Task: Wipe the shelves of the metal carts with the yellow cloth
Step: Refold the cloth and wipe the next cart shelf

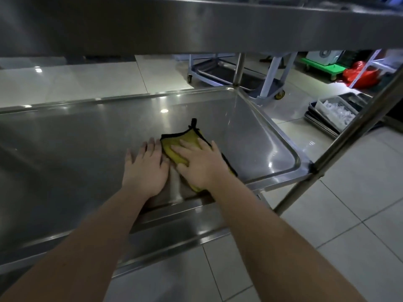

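A yellow cloth (189, 138) with black edging lies flat on the lower shelf (87, 138) of a stainless steel cart. My right hand (201, 164) presses down on the cloth with fingers spread and straight, covering much of it. My left hand (146, 168) rests flat on the bare metal just left of the cloth, its fingertips touching the cloth's edge. The cart's upper shelf (196, 25) hangs over the top of the view.
The shelf has a raised rim (296, 158) and a post (349, 131) at the right corner. Beyond stand another wheeled cart (239, 75), stacked trays and baskets (335, 112) on the tiled floor, a green dolly (325, 67) and a red bag (359, 75).
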`<state>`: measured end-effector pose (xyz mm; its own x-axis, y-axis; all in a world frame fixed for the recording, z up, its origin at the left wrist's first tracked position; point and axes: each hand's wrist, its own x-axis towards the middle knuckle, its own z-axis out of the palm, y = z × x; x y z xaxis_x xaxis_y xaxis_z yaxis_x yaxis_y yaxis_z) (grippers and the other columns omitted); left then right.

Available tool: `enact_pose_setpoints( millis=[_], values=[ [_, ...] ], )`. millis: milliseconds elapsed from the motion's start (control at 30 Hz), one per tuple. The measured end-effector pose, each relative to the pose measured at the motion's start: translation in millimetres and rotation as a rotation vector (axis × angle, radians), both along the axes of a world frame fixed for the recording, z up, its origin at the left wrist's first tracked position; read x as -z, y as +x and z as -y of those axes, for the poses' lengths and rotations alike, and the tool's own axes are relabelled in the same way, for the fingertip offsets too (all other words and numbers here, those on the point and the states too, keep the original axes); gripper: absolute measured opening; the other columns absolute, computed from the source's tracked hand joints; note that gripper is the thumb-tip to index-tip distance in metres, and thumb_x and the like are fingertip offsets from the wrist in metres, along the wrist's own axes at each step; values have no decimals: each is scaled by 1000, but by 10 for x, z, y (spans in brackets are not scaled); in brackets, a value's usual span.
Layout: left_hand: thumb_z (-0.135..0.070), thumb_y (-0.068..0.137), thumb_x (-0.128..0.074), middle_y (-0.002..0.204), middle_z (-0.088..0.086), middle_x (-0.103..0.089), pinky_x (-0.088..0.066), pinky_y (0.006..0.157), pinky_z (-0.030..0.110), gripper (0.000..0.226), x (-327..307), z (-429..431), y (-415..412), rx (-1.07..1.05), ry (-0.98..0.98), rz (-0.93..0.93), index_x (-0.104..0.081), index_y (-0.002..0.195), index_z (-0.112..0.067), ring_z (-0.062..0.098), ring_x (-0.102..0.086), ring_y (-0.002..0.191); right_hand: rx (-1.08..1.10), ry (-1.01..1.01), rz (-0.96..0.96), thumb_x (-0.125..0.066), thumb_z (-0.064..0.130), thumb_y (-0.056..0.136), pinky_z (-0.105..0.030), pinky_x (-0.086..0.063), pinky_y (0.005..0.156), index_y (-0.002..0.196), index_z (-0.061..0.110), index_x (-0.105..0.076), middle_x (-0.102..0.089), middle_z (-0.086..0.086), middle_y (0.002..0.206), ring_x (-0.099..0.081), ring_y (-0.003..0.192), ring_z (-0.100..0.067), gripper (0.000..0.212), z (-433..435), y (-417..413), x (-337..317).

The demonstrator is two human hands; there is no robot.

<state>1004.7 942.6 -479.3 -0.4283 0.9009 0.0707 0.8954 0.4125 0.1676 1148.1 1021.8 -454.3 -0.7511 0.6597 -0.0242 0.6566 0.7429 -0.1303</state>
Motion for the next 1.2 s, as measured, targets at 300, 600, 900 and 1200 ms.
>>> enact_pose_setpoints(
  millis=[300, 600, 900, 1200],
  values=[
    [-44, 98, -15, 162, 1, -8, -6, 116, 56, 62, 87, -34, 26, -9, -13, -75, -11, 154, -18, 21, -7, 149, 584, -40, 121, -20, 47, 97, -63, 2, 115, 151, 47, -4, -5, 10, 163, -1, 148, -35, 56, -1157, 1484, 8],
    [-42, 101, -19, 163, 2, -6, -5, 117, 53, 60, -6, 30, 38, 1, -49, -46, -9, 155, -17, 20, -6, 149, 86, 1, 0, -21, 49, 98, -62, 4, 114, 151, 45, -12, -12, 12, 162, -4, 148, -35, 54, 216, -144, 71],
    [-45, 100, -15, 163, 2, -6, -4, 118, 52, 61, -14, 57, 53, 12, -65, -63, -11, 154, -19, 20, -6, 149, 598, -92, 22, -21, 47, 100, -59, -7, 117, 150, 49, -12, -10, 14, 162, -7, 149, -29, 51, -908, 1549, -82],
    [-35, 102, -21, 163, 3, -8, -4, 118, 47, 57, -30, 70, 22, 9, -54, -27, -12, 154, -17, 19, -7, 148, 201, -4, 19, -24, 46, 99, -65, 2, 112, 153, 41, -7, -8, 11, 162, -3, 147, -36, 56, 143, 90, 29]
  ],
)
